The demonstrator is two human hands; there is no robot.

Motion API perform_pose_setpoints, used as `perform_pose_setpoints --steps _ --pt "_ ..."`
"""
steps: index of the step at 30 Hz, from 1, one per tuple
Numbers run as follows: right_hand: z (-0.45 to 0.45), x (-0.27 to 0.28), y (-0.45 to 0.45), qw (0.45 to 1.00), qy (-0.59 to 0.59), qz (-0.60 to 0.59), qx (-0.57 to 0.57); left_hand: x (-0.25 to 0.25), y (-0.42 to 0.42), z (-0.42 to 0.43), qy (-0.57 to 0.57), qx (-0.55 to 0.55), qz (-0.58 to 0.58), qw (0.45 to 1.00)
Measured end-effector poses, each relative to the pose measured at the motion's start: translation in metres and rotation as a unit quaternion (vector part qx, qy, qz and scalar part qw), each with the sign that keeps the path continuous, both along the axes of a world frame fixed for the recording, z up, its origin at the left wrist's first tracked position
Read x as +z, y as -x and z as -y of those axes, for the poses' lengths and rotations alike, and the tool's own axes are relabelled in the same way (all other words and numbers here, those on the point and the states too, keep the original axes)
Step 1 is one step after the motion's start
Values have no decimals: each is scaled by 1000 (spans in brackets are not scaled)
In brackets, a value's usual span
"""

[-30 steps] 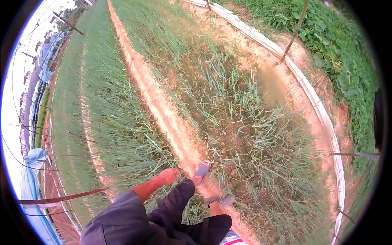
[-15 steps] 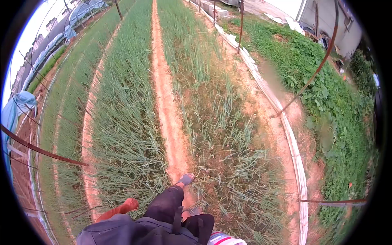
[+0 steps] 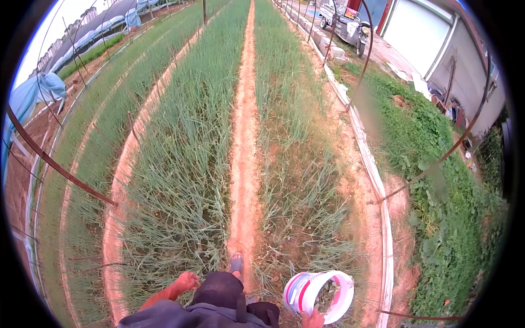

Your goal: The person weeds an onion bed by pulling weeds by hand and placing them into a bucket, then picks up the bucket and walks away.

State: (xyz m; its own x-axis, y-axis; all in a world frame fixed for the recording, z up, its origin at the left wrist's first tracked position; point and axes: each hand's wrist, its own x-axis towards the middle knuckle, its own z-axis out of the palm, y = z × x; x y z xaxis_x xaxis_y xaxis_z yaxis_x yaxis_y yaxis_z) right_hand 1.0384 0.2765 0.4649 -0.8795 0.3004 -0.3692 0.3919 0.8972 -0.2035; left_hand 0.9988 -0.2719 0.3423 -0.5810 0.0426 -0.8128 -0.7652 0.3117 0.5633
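Observation:
A white bucket with red bands and a blue print hangs tilted at the lower right, its mouth turned towards the right. Small greenish-brown bits lie inside, too small to name. My right hand grips the bucket at its near side; part of that hand is cut off by the frame's bottom. My left hand is held out beside my knee above the green rows, its fingers loosely bent and apart, with nothing visible in it. Nearest to it are the thin onion-like leaves.
A narrow dirt path runs ahead between the planted rows, with my foot on it. Rusty hoops arch at both sides. White sheeting edges the bed at right. A three-wheeled vehicle stands by a building.
The bucket has swung into view at the lower right with my right hand on it. My left hand has moved slightly right, and the view has tilted up and shifted.

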Motion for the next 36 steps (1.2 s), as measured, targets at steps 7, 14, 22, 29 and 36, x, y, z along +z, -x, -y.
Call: perform_pose_setpoints --steps 7,14,22,29,36 --pt "69 23 153 981 82 -6 173 49 63 8 -17 158 -20 987" --pt "187 56 265 907 151 -23 392 109 107 1 -97 273 -38 956" --pt "294 45 332 715 172 -20 677 164 138 -26 -202 446 -53 870" --pt "350 10 380 532 157 76 828 143 164 -40 -128 564 -13 816" --pt "375 38 440 417 110 142 891 104 169 -83 -160 624 -125 754"
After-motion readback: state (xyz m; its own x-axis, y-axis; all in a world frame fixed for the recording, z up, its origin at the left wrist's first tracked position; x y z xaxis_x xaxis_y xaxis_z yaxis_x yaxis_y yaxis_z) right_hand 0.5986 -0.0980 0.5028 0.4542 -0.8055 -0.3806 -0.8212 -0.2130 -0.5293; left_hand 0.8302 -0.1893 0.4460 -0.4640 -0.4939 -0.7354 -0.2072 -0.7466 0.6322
